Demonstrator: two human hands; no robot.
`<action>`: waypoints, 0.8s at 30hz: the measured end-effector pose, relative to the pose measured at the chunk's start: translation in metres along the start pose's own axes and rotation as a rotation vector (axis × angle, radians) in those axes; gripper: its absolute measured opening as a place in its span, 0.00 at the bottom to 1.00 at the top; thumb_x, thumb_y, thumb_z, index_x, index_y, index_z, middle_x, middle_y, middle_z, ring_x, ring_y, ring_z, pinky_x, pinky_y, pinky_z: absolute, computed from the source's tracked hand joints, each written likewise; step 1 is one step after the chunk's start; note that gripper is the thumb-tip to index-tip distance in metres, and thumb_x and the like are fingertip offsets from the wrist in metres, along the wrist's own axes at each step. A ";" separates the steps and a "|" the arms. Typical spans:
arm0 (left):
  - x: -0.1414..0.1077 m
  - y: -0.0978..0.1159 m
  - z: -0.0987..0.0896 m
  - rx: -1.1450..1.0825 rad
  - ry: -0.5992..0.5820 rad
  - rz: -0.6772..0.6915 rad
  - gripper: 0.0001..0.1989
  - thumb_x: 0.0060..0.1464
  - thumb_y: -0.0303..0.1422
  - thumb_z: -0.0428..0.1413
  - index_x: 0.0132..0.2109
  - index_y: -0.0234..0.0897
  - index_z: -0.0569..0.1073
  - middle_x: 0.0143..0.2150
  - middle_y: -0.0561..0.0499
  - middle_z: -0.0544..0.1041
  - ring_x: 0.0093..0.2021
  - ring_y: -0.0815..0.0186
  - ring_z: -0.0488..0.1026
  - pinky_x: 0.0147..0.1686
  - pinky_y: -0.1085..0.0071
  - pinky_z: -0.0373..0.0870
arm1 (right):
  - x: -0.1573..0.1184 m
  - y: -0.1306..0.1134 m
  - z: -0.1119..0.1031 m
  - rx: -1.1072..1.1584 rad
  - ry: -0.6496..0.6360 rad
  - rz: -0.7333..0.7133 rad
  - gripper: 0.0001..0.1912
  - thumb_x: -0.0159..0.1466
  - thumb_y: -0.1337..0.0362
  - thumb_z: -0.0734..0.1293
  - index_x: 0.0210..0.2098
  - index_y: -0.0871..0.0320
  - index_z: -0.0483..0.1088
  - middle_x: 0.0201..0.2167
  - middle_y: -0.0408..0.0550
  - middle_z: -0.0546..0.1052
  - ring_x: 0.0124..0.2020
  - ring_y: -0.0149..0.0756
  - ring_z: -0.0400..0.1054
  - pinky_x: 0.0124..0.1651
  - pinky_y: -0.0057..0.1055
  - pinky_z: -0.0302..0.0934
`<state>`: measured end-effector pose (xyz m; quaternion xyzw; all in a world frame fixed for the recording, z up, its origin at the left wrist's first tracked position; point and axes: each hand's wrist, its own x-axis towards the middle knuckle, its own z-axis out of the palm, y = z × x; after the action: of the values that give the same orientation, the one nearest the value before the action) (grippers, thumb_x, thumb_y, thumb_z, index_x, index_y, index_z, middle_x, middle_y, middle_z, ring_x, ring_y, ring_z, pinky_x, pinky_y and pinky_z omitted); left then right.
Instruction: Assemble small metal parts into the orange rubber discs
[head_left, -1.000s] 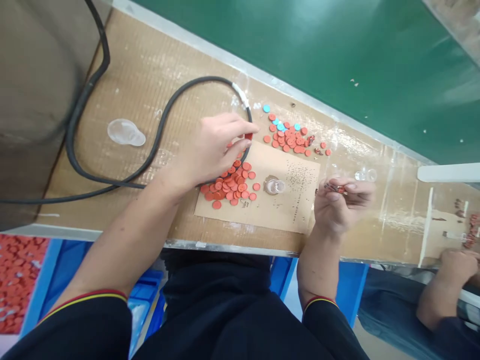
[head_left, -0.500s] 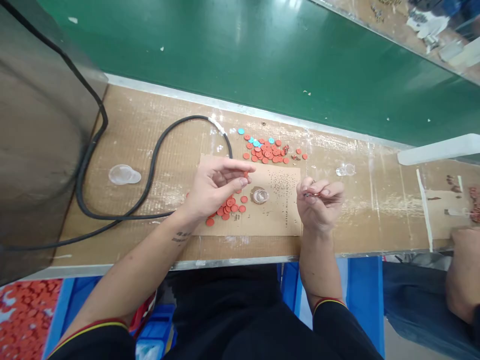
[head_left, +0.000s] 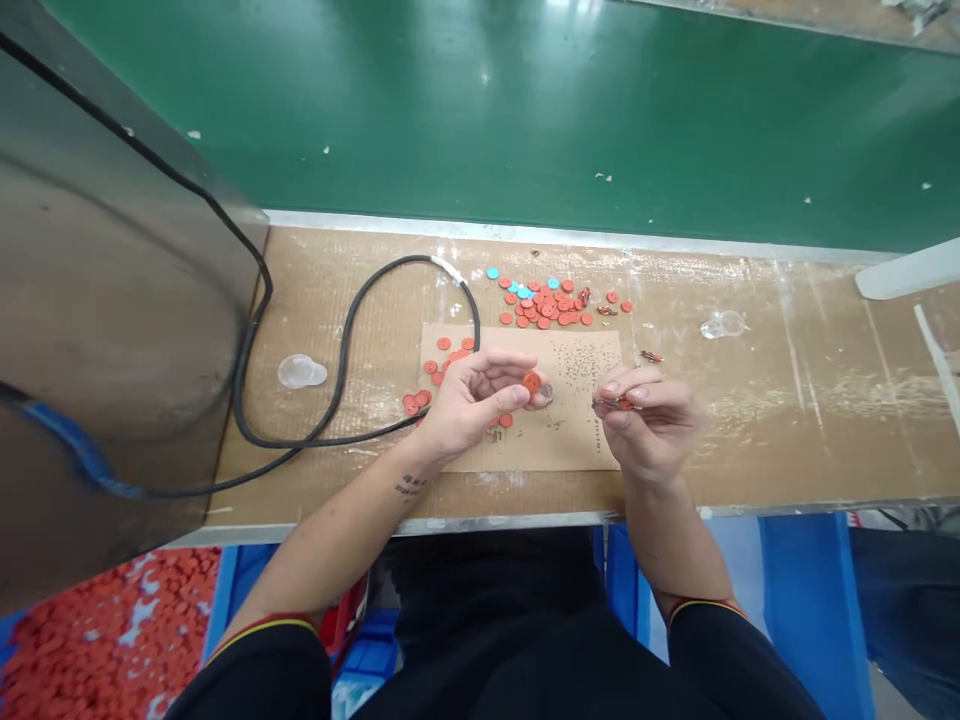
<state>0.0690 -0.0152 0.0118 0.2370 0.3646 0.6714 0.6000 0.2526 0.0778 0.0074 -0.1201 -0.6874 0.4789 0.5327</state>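
Observation:
My left hand (head_left: 480, 397) pinches an orange-red rubber disc (head_left: 532, 381) between thumb and fingers, just beside a small glass jar (head_left: 547, 391) that it partly hides. My right hand (head_left: 646, 420) is shut on a small metal-and-red part (head_left: 619, 403), with my fingers covering most of it. Both hands are over a brown cardboard sheet (head_left: 589, 445) speckled with tiny dark bits. Several loose orange-red discs (head_left: 442, 343) lie on its left side. A larger heap of orange-red discs (head_left: 540, 305), with several blue discs (head_left: 517, 287) among them, lies beyond the sheet.
A black cable (head_left: 345, 345) loops across the tan workbench (head_left: 750, 440) to the left of the sheet. Clear plastic caps sit at left (head_left: 298, 371) and right (head_left: 724, 324). A green belt (head_left: 480, 120) runs along the far edge. A bin of red discs (head_left: 112, 640) sits below left.
My view has turned, so the bench looks level. My left hand moved right over the jar and now pinches a disc. My right hand moved slightly left. The co-worker's arm has left view.

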 end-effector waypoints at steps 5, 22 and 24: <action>-0.003 -0.004 0.000 0.026 -0.032 0.001 0.17 0.46 0.40 0.77 0.40 0.43 0.83 0.37 0.50 0.86 0.33 0.65 0.84 0.39 0.71 0.84 | 0.003 0.000 0.007 -0.028 -0.003 -0.061 0.12 0.67 0.59 0.77 0.49 0.44 0.78 0.34 0.40 0.84 0.33 0.35 0.81 0.32 0.33 0.78; -0.005 -0.012 0.002 -0.019 -0.145 0.002 0.17 0.53 0.43 0.73 0.34 0.34 0.80 0.32 0.47 0.85 0.31 0.67 0.84 0.36 0.75 0.82 | -0.001 0.001 0.020 -0.026 -0.083 -0.144 0.20 0.64 0.70 0.78 0.53 0.46 0.80 0.41 0.41 0.87 0.42 0.37 0.85 0.46 0.35 0.85; -0.005 -0.012 0.003 -0.023 -0.143 0.008 0.16 0.53 0.42 0.73 0.34 0.34 0.81 0.31 0.47 0.85 0.31 0.68 0.84 0.36 0.76 0.82 | -0.001 0.000 0.020 -0.044 -0.083 -0.155 0.19 0.65 0.70 0.77 0.53 0.46 0.80 0.40 0.41 0.87 0.41 0.37 0.85 0.45 0.35 0.85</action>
<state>0.0799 -0.0198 0.0045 0.2787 0.3124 0.6593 0.6246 0.2356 0.0669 0.0073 -0.0582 -0.7265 0.4257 0.5363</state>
